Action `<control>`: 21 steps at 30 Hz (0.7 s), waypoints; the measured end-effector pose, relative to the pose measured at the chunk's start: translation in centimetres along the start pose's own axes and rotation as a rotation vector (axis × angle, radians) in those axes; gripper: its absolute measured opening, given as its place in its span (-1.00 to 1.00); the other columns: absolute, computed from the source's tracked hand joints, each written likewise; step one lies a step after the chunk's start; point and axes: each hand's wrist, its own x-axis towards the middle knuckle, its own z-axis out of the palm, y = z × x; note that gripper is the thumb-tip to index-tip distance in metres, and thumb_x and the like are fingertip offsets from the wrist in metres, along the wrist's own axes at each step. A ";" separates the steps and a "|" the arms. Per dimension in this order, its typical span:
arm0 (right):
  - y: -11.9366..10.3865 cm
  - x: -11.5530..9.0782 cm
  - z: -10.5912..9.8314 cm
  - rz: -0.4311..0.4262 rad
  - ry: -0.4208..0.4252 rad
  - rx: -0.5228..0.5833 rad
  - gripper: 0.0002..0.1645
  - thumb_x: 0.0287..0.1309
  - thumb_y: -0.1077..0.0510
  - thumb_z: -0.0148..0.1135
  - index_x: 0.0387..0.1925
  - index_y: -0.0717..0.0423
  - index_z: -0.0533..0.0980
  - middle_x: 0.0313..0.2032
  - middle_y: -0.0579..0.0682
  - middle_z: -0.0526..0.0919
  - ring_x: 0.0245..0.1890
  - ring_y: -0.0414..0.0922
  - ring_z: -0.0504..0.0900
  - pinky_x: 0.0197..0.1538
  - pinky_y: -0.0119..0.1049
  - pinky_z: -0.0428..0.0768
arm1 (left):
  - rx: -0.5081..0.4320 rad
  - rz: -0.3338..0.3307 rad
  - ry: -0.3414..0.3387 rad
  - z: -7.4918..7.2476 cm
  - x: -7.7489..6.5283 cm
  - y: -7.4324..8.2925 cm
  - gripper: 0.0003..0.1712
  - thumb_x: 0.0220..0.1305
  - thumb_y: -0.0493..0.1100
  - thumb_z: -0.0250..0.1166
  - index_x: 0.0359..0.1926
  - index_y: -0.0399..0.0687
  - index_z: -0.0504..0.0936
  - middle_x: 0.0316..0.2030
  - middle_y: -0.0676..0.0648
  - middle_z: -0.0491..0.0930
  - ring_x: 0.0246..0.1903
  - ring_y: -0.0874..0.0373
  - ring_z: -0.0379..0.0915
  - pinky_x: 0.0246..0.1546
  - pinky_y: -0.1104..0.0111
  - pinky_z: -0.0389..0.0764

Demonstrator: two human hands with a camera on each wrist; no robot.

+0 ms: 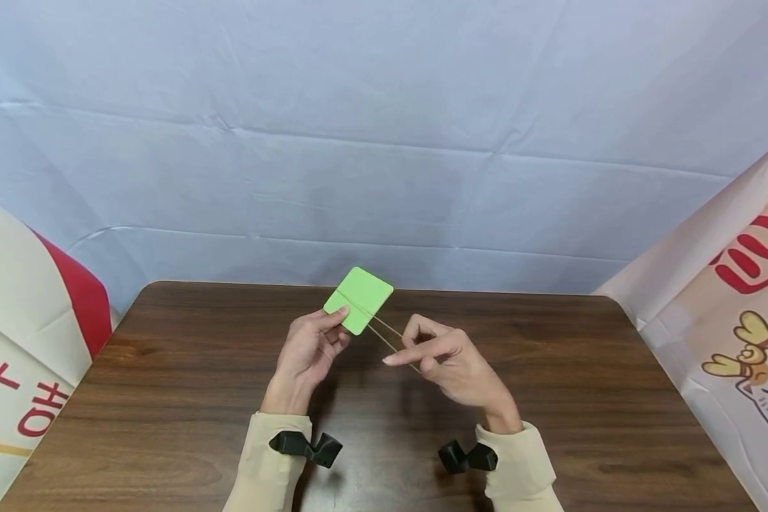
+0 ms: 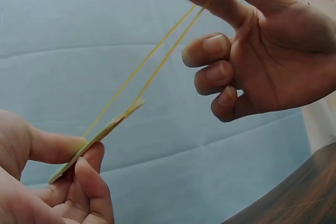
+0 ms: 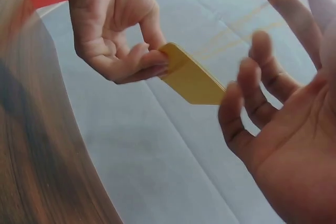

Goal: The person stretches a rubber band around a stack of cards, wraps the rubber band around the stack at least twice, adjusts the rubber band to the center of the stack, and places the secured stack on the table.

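Observation:
My left hand pinches a thin stack of bright green cards with rounded corners, thumb on top and fingers beneath. The stack is held up above the table, tilted. A yellow rubber band crosses the stack's face and stretches from it in two strands. At the other end, the band is hooked on the thumb and index finger of my right hand. The other right-hand fingers are curled beside the strands. In the right wrist view the stack shows edge and face, with blurred strands above it.
A dark brown wooden table lies under both hands. Pale blue cloth hangs behind it. Printed banners flank it, one on the left and one on the right. Black straps sit over both cream sleeves.

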 end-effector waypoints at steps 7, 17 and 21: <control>0.0 0.7 1.3 0.102 0.154 -0.222 -0.30 0.40 -0.31 -0.16 0.37 -0.11 0.50 -0.41 -0.07 0.34 -0.42 -0.15 0.33 -0.41 -0.31 0.36 | -0.129 0.055 0.015 0.1 0.0 0.1 -0.89 0.44 -0.45 0.13 -0.17 -0.30 0.59 -0.43 -0.07 0.69 -0.59 0.26 0.49 -0.49 0.51 0.44; -0.2 1.2 2.8 0.315 0.194 -0.562 -0.12 0.49 -0.38 -0.66 0.58 -0.09 0.14 -0.28 -0.10 0.34 -0.35 -0.19 0.32 -0.37 -0.30 0.34 | -0.189 0.206 0.032 0.4 0.0 -0.1 -0.86 0.44 -0.43 0.17 -0.07 -0.32 0.62 -0.30 -0.09 0.70 -0.50 0.23 0.55 -0.44 0.46 0.45; -0.6 1.3 2.8 0.360 0.235 -0.410 -0.22 0.59 -0.26 -0.58 0.48 -0.06 0.34 -0.27 0.00 0.36 -0.26 -0.13 0.42 -0.21 -0.26 0.46 | -0.169 0.279 -0.019 0.2 0.0 -0.1 -0.83 0.40 -0.43 0.22 -0.03 -0.32 0.62 -0.23 -0.11 0.68 -0.45 0.22 0.57 -0.42 0.45 0.48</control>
